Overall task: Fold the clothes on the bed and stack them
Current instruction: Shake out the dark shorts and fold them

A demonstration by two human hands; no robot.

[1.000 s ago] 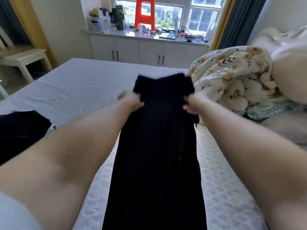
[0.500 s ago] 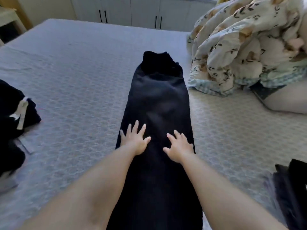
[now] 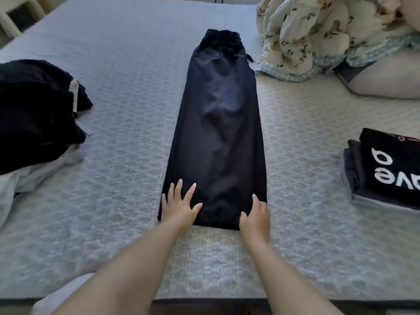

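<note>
The black trousers (image 3: 218, 133) are being pressed flat at their near end by the spread left hand (image 3: 179, 206) and right hand (image 3: 255, 214), the long axis running straight away from both, neither nearer.

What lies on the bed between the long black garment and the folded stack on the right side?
Nothing visible does. Only bare bed cover separates the black garment from the folded stack. Both hands already touch the garment's near end: left hand, right hand.
</note>
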